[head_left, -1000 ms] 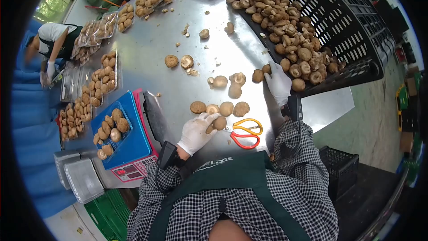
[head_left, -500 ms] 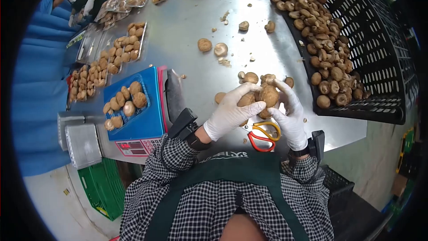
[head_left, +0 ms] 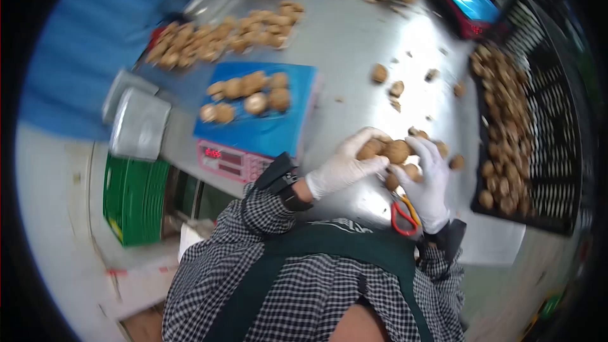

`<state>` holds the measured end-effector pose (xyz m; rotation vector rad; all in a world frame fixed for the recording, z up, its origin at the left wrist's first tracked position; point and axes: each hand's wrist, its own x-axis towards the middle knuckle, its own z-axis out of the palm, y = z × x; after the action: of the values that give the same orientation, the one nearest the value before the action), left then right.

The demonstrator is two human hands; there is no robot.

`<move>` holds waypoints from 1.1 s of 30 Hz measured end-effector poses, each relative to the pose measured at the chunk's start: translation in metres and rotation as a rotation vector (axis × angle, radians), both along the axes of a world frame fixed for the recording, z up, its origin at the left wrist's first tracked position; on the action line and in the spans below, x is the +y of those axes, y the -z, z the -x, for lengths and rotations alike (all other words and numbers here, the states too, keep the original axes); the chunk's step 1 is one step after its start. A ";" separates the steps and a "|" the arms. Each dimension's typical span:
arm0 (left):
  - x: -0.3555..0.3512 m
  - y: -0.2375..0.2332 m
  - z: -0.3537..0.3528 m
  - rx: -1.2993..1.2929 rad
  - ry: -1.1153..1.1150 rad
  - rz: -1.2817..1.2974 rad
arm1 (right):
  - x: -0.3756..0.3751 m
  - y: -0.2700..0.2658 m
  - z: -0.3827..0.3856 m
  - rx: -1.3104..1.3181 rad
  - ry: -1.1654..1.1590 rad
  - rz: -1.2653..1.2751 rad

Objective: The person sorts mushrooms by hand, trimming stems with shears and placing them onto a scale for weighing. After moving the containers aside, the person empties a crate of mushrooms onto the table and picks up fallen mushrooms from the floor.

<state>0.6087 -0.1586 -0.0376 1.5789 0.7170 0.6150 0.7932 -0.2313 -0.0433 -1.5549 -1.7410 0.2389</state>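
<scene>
My left hand [head_left: 347,166], in a white glove, is closed around brown shiitake mushrooms, one mushroom [head_left: 370,149] lying in its curled fingers. Another mushroom [head_left: 397,151] sits between both hands, gripped by the fingers of my right hand [head_left: 432,183], also gloved. More mushrooms lie under and behind the right fingers, partly hidden. Scissors with a red and a yellow handle loop [head_left: 403,218] rest on the metal table just below that hand. Motion blurs the view somewhat.
To the left, a blue-topped scale [head_left: 256,133] carries a tray of mushrooms [head_left: 255,102]. Filled trays [head_left: 190,43] line the far left. Stacked trays [head_left: 140,123] stand above green crates [head_left: 134,199]. A black crate [head_left: 551,218] of mushrooms is at right; a second scale [head_left: 468,3] stands behind.
The view has turned left, so the table's contents appear shifted right and rotated. Both hands still hold mushrooms close together over the table.
</scene>
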 end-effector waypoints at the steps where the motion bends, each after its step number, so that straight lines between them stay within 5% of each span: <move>1: 0.003 0.004 0.016 -0.075 0.036 0.135 | 0.006 0.004 0.009 0.041 -0.005 0.009; 4: 0.011 0.007 0.074 -0.087 -0.078 0.098 | 0.024 0.014 0.036 0.199 -0.084 0.098; 6: 0.012 0.004 0.109 0.011 -0.287 -0.182 | 0.035 0.012 0.055 0.183 -0.111 0.163; 9: 0.019 0.004 0.154 0.035 -0.569 -0.274 | 0.053 0.010 0.086 0.227 -0.160 0.290; 11: 0.027 0.002 0.182 0.288 -0.715 -0.490 | 0.068 0.013 0.104 0.163 -0.255 0.151; 19: 0.093 0.024 0.223 0.618 -0.771 -0.924 | 0.089 0.013 0.150 0.087 -0.325 0.148; 33: 0.099 0.028 0.234 0.654 -0.718 -0.900 | 0.091 0.012 0.156 0.065 -0.281 0.273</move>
<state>0.3751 -0.0597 -0.0658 2.4005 1.7022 1.0426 0.6370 -0.1404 -0.0548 -1.4635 -1.9342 0.6841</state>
